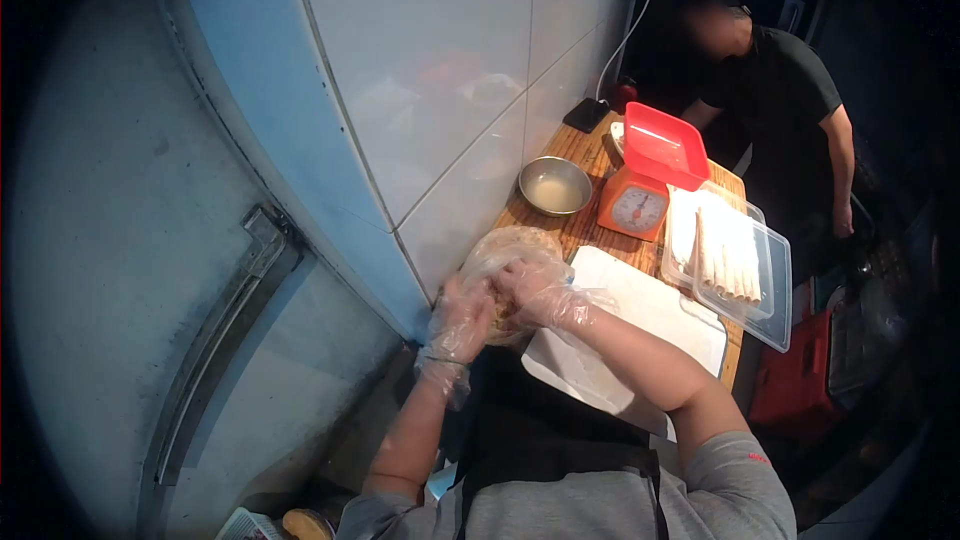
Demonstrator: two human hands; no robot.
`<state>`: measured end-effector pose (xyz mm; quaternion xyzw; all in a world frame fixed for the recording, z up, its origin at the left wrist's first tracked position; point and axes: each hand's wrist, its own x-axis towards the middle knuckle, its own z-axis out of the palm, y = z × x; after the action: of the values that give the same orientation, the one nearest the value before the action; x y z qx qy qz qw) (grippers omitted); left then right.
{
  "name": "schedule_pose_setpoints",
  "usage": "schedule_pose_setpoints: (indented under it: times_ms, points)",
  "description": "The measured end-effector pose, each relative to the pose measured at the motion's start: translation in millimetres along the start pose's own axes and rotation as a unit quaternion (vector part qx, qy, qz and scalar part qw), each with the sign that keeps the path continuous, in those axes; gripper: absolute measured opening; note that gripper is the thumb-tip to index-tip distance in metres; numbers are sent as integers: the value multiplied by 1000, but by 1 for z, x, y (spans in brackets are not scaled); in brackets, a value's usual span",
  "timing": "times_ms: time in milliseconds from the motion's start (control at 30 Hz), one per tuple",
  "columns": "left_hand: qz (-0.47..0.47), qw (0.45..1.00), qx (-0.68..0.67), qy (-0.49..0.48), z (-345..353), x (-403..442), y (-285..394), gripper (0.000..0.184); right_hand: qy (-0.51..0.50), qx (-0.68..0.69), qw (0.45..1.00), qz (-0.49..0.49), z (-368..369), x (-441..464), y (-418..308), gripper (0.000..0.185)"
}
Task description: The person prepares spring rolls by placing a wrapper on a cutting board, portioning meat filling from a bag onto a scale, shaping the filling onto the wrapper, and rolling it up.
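Note:
A clear plastic bag [515, 241] with a brownish crumbly filling [503, 312] lies at the table's left edge, by the tiled wall. My left hand [466, 320], in a clear plastic glove, is at the bag's left side, fingers curled against the filling. My right hand [532, 290], gloved too, reaches over the bag from the right with its fingers bent down into it. Plastic and glare hide the fingertips. Beside my right forearm lies a white cutting board [640, 315].
Behind the bag are a metal bowl [555, 186] of pale liquid and an orange scale [634, 206] with a red tray [665, 145]. Plastic containers [770, 285] hold pale rolled sticks [728, 250] at right. Another person [780, 100] stands beyond the table. A black phone [586, 115] lies by the wall.

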<state>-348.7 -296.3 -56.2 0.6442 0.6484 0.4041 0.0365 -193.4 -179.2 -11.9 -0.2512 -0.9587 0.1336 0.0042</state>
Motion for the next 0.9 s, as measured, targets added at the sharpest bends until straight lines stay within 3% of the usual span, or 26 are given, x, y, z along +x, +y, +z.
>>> schedule_pose_setpoints:
  times_ms: [67,167,267,367,467,567,667,767,900]
  points:
    - [-3,1000,10,18,6,-5,9,39,76,-12,995,-56,9,3,9,65]
    - [-51,998,-26,-7,3,-7,15,37,91,6,995,-33,4,-2,-3,51]
    - [-47,998,-40,-5,4,-8,13,38,156,6,985,-75,9,-8,-2,38]
    - [-44,999,-32,-2,8,-11,9,39,130,31,989,-71,18,-5,5,32]
    - [-40,999,-11,-2,10,-11,5,38,11,19,1000,0,5,0,5,35]
    - [-2,1000,-2,24,19,-13,-6,38,48,271,961,-35,-8,-8,26,34]
    - [-10,1000,-13,23,18,-12,-3,38,69,343,936,-39,-41,-19,13,30]
    - [-15,1000,-23,12,13,-12,1,40,127,148,977,-82,-26,-13,5,28]
    - [-35,999,-38,-12,8,-11,5,44,194,-9,980,-46,-13,-17,-30,26]
